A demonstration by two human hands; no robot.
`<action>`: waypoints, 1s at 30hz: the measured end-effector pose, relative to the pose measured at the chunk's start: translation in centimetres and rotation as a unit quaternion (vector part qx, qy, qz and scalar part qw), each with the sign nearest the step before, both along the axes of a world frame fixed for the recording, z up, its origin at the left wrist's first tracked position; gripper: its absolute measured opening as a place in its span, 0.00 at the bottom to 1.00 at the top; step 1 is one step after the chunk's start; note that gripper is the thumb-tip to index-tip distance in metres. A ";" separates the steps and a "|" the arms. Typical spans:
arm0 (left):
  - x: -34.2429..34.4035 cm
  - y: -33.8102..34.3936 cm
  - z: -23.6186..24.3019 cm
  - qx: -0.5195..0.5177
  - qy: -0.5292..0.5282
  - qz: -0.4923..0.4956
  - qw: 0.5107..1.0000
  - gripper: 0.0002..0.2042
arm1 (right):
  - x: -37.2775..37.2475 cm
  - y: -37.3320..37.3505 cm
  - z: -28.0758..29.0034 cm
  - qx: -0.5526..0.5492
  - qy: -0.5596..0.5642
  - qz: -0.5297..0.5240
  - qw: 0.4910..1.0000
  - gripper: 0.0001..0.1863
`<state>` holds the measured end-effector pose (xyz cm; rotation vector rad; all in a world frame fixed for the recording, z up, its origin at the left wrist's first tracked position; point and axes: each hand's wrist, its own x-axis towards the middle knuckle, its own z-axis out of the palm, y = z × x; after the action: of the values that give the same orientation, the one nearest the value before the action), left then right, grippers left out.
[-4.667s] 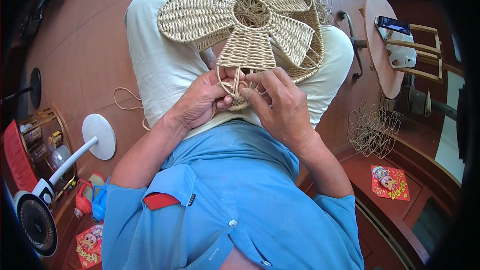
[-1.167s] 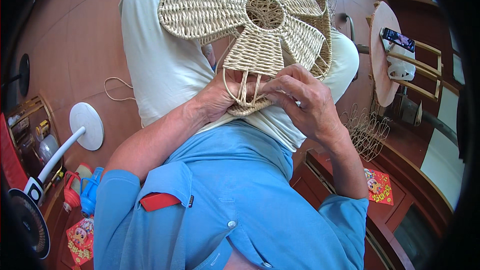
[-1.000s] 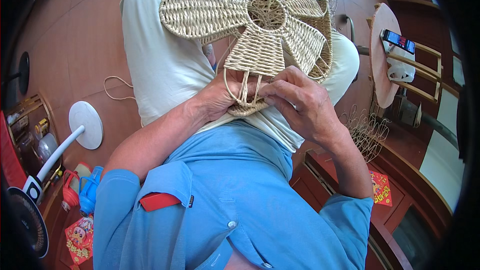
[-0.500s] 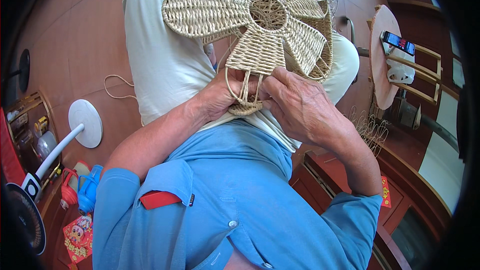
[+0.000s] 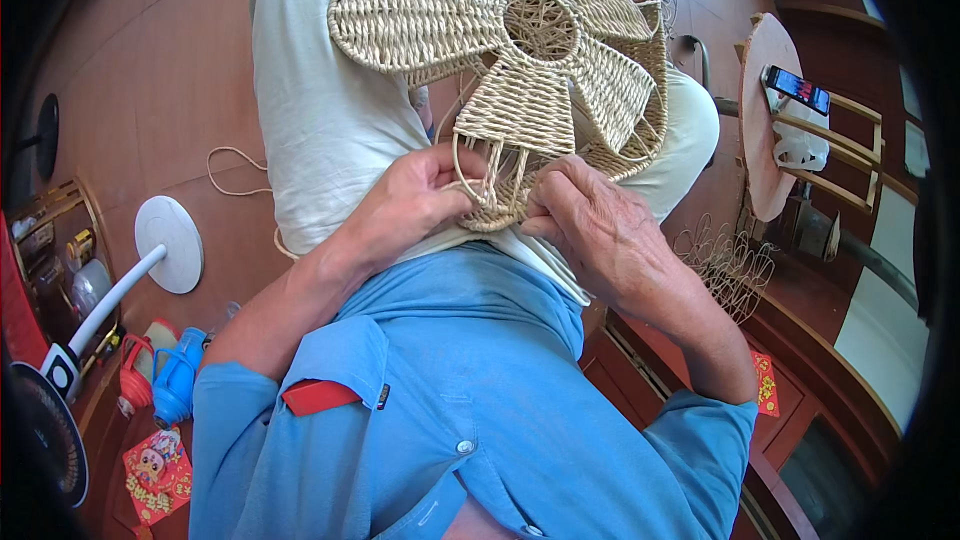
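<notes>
A flower-shaped basket point(image 5: 420, 25) woven from pale twisted straw cord rests across my lap. Its petals spread around a round middle opening. On the nearest petal point(image 5: 512, 110) the dense weave stops partway, and bare cords point(image 5: 492, 162) run from there to the curved tip point(image 5: 490, 222). At the left side of that tip, my left hand point(image 5: 425, 195) pinches the cord. My right hand point(image 5: 595, 225) has curled fingers pressed against the right side of the tip, gripping its edge. The exact strand under the right fingertips is hidden.
A loose cord point(image 5: 235, 170) lies beside my left leg. Coiled strands point(image 5: 730, 265) sit at the right. A phone point(image 5: 797, 90) is on a round-topped stand point(image 5: 765, 165). At left are a white round-based stand point(image 5: 168, 245), a blue bottle point(image 5: 178, 380) and a red one point(image 5: 137, 375).
My left hand has drawn back to the left from inside the gap, exposing more of the bare cords. My right hand has shifted slightly down along the petal's edge.
</notes>
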<state>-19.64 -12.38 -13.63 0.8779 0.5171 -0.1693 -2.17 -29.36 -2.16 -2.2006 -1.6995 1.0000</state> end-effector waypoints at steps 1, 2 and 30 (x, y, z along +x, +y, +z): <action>-0.7 0.1 0.3 -0.012 -0.008 -0.005 1.000 0.12 | -0.2 -0.2 -0.3 0.000 0.001 0.000 1.000 0.13; -1.4 0.1 0.6 -0.023 -0.015 -0.008 1.000 0.10 | -0.5 -0.3 -0.8 0.028 0.017 -0.020 0.999 0.13; -2.8 -0.7 2.9 0.312 -0.007 -0.038 0.949 0.08 | -4.7 0.0 -4.7 0.223 0.006 -0.232 0.947 0.07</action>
<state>-22.47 -13.08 -10.73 1.5181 0.5320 -0.0677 -6.87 -29.31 -6.85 -2.1182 -1.1602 0.4546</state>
